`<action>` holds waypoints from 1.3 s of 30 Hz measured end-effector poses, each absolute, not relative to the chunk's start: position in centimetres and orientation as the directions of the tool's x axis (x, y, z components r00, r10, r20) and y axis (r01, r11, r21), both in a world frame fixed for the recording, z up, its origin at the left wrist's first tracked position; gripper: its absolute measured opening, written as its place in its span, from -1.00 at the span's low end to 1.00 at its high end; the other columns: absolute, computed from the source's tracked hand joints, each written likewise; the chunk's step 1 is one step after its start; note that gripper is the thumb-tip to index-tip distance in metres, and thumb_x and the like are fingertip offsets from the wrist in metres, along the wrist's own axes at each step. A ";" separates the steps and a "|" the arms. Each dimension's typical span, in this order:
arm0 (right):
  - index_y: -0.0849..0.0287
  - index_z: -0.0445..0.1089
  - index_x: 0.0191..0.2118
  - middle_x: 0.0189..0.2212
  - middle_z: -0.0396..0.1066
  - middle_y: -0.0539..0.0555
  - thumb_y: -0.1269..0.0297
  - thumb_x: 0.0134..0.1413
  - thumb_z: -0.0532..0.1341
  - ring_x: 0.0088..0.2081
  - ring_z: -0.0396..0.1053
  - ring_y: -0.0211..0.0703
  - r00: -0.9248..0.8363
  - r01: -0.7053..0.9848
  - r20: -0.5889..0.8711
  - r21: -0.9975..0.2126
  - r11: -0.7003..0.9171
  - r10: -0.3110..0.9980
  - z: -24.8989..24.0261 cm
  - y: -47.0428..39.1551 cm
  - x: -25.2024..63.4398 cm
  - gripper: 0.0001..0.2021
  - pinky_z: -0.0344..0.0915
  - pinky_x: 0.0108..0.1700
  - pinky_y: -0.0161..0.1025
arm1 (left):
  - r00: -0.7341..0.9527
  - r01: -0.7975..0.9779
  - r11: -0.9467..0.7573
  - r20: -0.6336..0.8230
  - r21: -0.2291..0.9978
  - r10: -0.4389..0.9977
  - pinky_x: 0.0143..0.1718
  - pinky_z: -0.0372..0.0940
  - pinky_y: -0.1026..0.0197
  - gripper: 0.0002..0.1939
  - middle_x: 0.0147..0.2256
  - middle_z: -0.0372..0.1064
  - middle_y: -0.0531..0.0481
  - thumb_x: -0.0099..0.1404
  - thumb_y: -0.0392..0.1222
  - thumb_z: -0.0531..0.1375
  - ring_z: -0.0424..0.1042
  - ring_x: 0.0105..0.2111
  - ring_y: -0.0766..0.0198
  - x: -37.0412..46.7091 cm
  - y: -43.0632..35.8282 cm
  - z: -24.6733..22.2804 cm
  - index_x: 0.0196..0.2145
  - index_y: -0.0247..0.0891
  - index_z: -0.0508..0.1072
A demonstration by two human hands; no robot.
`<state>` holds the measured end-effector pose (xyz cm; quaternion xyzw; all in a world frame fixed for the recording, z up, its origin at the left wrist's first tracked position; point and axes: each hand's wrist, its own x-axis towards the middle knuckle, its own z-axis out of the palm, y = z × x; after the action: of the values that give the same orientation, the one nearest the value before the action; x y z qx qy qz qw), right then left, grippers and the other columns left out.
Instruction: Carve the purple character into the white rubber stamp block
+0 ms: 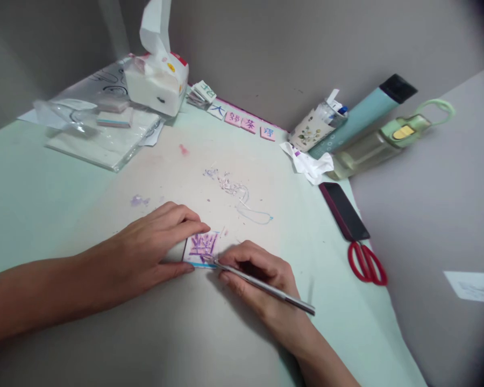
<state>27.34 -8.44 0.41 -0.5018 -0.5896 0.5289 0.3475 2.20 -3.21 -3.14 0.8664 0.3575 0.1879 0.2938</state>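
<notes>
A small white rubber carving block (202, 248) with a purple character drawn on it and a blue layer along its near edge lies on the mat. My left hand (167, 239) holds it steady, the index finger across its far edge and the thumb at its near edge. In my right hand (262, 277) is a slim silver craft knife (272, 291), gripped like a pen. Its tip meets the lower right part of the purple marking. Pale shavings (228, 184) and a thin curled strip (256, 217) are scattered beyond the hands.
Small carved tiles (248, 124) line the back edge near a tissue pack (157, 86). Plastic-wrapped sheets (100, 142) lie left. On the right are a pen cup (310, 130), green bottle (371, 148), crumpled tissue (312, 164), phone (344, 210) and red-handled scissors (367, 262).
</notes>
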 end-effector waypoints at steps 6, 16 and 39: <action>0.11 0.43 -0.32 -0.50 0.30 -0.08 0.29 0.26 0.32 -0.48 0.17 -0.29 -0.188 0.244 -0.189 -0.959 -0.141 0.964 0.3 -8.8 27.3 -0.88 0.11 -0.46 -0.34 | 0.678 0.485 -0.589 0.148 0.646 0.720 0.13 0.23 0.20 -0.59 0.12 0.35 0.03 0.47 -0.15 0.23 0.33 0.15 0.10 2.3 -3.1 -3.1 0.23 -0.01 0.35; 0.11 0.37 -0.38 -0.52 0.30 -0.09 0.31 0.23 0.32 -0.50 0.16 -0.30 -0.182 0.286 -0.158 -0.953 -0.101 0.971 -0.3 -8.9 27.0 -0.84 0.10 -0.48 -0.34 | 0.682 0.491 -0.588 0.136 0.643 0.719 0.13 0.22 0.23 -0.54 0.12 0.33 0.07 0.44 -0.18 0.28 0.31 0.15 0.13 2.1 -3.2 -3.1 0.23 0.00 0.33; 0.10 0.29 -0.40 -0.39 0.37 -0.03 0.37 0.29 0.22 -0.36 0.27 -0.22 -0.261 0.363 -0.005 -0.927 0.094 0.965 -0.2 -9.0 26.9 -0.80 0.18 -0.28 -0.23 | 0.694 0.487 -0.654 0.197 0.579 0.692 0.12 0.28 0.18 -0.59 0.09 0.36 -0.02 0.47 -0.21 0.20 0.35 0.13 0.11 2.2 -3.4 -2.7 0.23 -0.09 0.36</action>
<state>26.87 -9.03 -0.18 -0.5051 -0.6576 0.4450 0.3382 2.16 -3.42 -2.71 0.8858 0.3329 0.2051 0.2498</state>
